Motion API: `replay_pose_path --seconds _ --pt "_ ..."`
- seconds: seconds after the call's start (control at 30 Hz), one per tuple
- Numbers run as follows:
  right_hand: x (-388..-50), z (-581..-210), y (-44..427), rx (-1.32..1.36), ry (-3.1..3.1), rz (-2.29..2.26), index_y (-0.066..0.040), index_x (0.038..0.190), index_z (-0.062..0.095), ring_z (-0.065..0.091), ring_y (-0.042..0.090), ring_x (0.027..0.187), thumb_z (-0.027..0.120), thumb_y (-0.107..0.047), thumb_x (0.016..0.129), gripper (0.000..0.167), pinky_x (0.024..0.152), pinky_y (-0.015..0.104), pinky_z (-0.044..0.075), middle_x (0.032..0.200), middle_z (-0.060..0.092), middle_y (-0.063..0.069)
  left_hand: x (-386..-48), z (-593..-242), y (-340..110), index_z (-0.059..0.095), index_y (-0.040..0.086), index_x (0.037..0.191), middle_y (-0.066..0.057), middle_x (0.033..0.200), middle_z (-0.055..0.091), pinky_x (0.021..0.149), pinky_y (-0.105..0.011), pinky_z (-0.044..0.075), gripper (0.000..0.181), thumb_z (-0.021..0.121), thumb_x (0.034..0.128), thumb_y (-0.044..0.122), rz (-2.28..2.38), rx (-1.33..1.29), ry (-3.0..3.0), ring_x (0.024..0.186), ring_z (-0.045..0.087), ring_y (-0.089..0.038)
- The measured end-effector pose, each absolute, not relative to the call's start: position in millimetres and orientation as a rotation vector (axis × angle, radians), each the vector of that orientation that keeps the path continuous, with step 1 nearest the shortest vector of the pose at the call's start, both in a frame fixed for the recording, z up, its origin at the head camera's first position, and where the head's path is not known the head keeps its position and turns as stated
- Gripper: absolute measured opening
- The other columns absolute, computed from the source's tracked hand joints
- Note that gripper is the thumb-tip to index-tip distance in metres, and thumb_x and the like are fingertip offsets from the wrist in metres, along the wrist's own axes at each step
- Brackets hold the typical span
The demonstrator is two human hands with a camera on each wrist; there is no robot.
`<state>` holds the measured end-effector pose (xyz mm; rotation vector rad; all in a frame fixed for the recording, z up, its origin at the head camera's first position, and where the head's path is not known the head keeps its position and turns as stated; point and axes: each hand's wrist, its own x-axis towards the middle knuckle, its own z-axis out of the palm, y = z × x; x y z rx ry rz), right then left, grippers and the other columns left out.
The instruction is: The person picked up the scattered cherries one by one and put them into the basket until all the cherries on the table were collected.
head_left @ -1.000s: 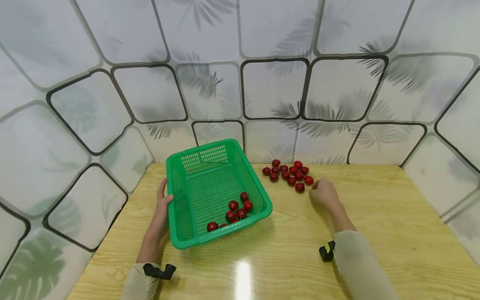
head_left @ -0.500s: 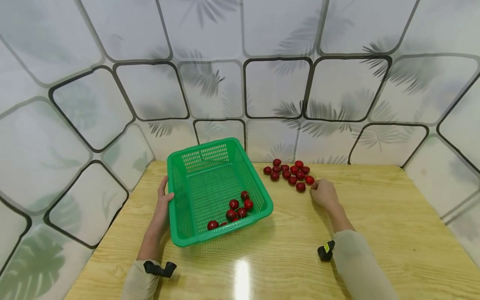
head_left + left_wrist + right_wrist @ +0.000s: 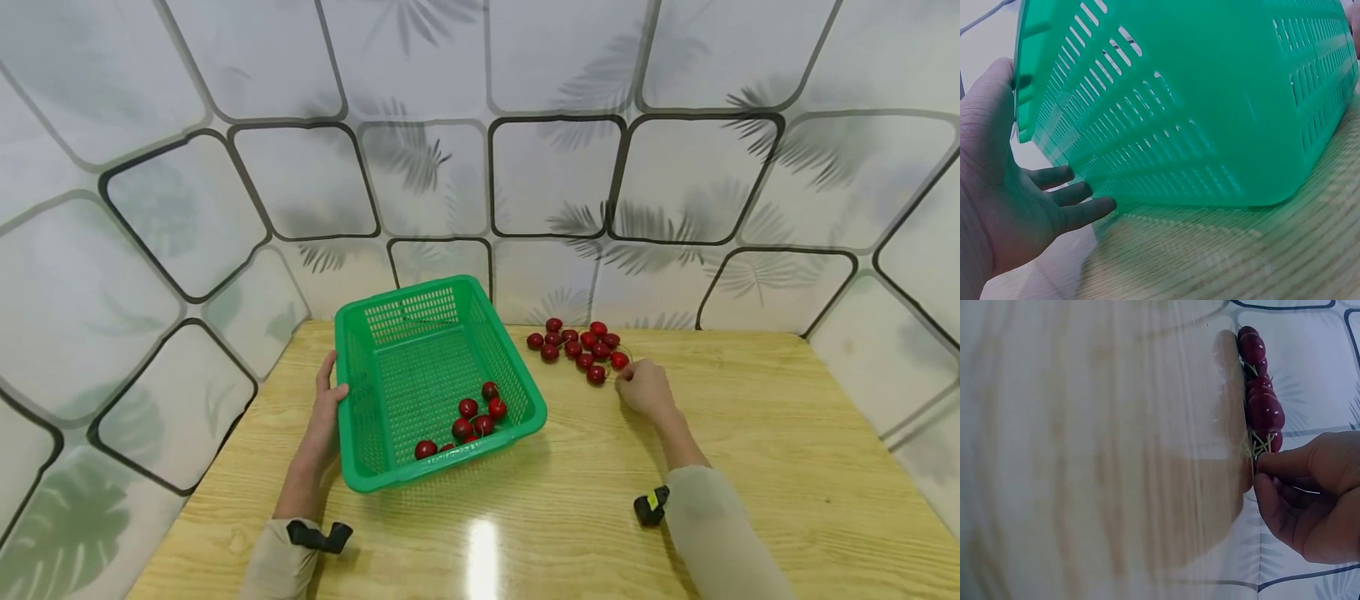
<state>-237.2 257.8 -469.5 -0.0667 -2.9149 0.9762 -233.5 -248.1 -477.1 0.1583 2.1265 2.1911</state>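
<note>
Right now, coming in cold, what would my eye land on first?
Probably the bright green basket, left of centre in the head view, with dark red cherries gathered toward its near side. Next, the loose cluster of cherries on the wooden table, right of the basket, then the leaf-patterned wall behind.

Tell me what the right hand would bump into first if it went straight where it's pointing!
The red cherries, most likely: they sit just past the fingertips of the right hand. Which cherry comes first is hard to tell.
</note>
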Motion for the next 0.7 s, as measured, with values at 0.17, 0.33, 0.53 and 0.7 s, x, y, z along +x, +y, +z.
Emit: replay_pose_path --seconds 0.17,0.33,0.53,0.7 --pt "-238.8 -469.6 254.4 -0.037 -2.902 0.968 0.007 0.085 0.072 0.060 0.027 0.072 0.055 0.000 0.087 0.018 0.062 0.035 0.048 0.084 0.069 0.019 -233.6 -477.3 -247.6 -0.007 0.039 0.157 -0.019 0.153 0.021 0.080 -0.025 0.053 0.062 0.027 0.1068 0.028 2.205 0.159 2.110 0.103 0.059 -0.013" --pt "-240.3 -467.7 250.9 -0.047 -2.909 0.973 0.006 0.085 0.072 0.059 0.026 0.071 0.055 -0.001 0.089 0.019 0.061 0.034 0.047 0.084 0.069 0.019 -233.5 -477.4 -247.2 -0.006 0.040 0.157 -0.020 0.151 0.023 0.079 -0.026 0.054 0.062 0.028 0.1068 0.028 2.217 0.151 2.098 0.100 0.061 -0.012" --pt "-238.9 -463.4 247.3 -0.087 -2.928 0.989 0.008 0.093 0.072 0.061 0.029 0.076 0.056 -0.002 0.092 0.019 0.064 0.038 0.049 0.091 0.069 0.023 -233.6 -477.9 -247.8 -0.007 0.039 0.157 -0.018 0.153 0.020 0.079 -0.025 0.053 0.062 0.028 0.1068 0.026 2.219 0.147 2.098 0.101 0.060 -0.011" --pt "-236.3 -457.2 243.9 -0.096 -2.921 1.010 0.009 0.098 0.071 0.062 0.031 0.080 0.056 -0.003 0.095 0.019 0.066 0.039 0.051 0.096 0.068 0.025 -234.4 -479.0 -247.8 -0.005 0.039 0.158 -0.016 0.155 0.018 0.080 -0.025 0.053 0.063 0.029 0.1065 0.027 2.224 0.159 2.103 0.102 0.059 -0.013"
